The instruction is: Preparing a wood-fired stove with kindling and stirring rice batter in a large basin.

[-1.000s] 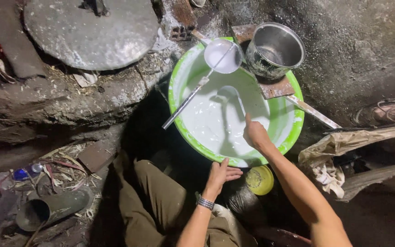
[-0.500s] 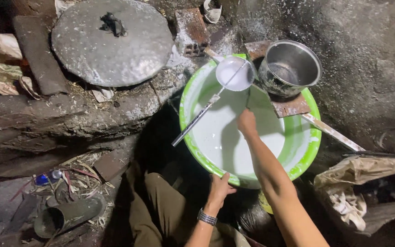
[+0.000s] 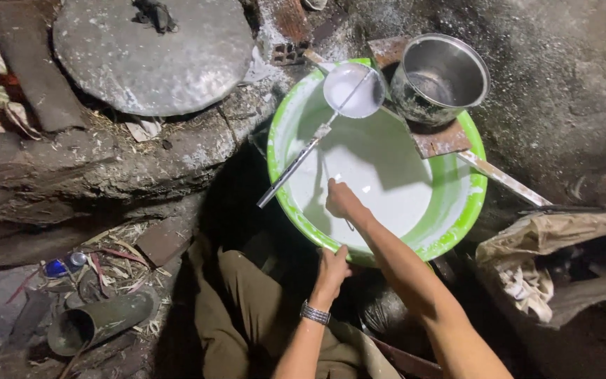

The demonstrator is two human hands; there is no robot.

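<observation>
We rest our left hand, fingers together, flat on the near rim of the round green basin, which sits on the dirt floor before our knees, glossy plastic walls smeared white and holding smooth milky liquid. Our right hand reaches in over that liquid, curled loosely around something thin; whether it pinches it we cannot tell. A metal ladle with a white-coated bowl leans across the far rim, beside a dull steel pot standing on a rusty plank, and a flat, round grey lid lies on the rough stone ledge.
</observation>
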